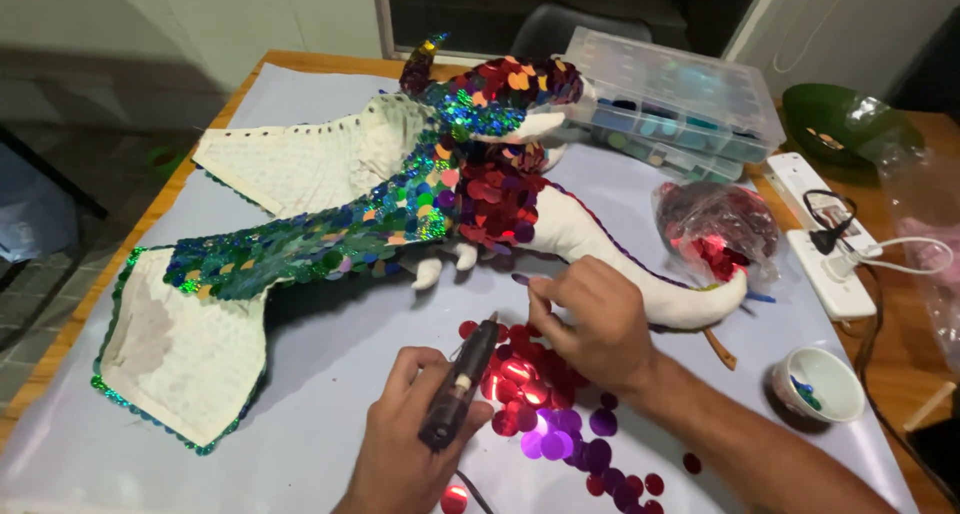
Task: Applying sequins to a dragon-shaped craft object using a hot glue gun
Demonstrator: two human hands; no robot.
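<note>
Risk first: hot tip of the glue gun (462, 382) sits very close to the right hand (597, 321), so a burn looks possible if either slips. Could also string glue across the loose sequins (545, 404) just below the dragon (400, 194), sticking several together. Small sequin (521, 279) could well drop from the pinch before reaching the body.

Dragon: large plush, lying flat across the grey sheet (300, 374), 2 wings spread to the left. Upper wing still bare cream fabric; lower wing banded green-blue along its top edge, cream below. Head and chest covered in red, orange and green discs; tail plain white, curling right.

Right of the dragon's tail: clear bag (715, 229) of red sequins. Behind the dragon's head: clear compartment box (680, 99). Further right of the tail: small white cup (818, 382).

Left hand (405, 444), below the dragon, wrapped shut around the gun grip, nozzle aimed up toward the belly. Right hand, just under the dragon's belly, fingertips pinching 1 purple sequin.
</note>
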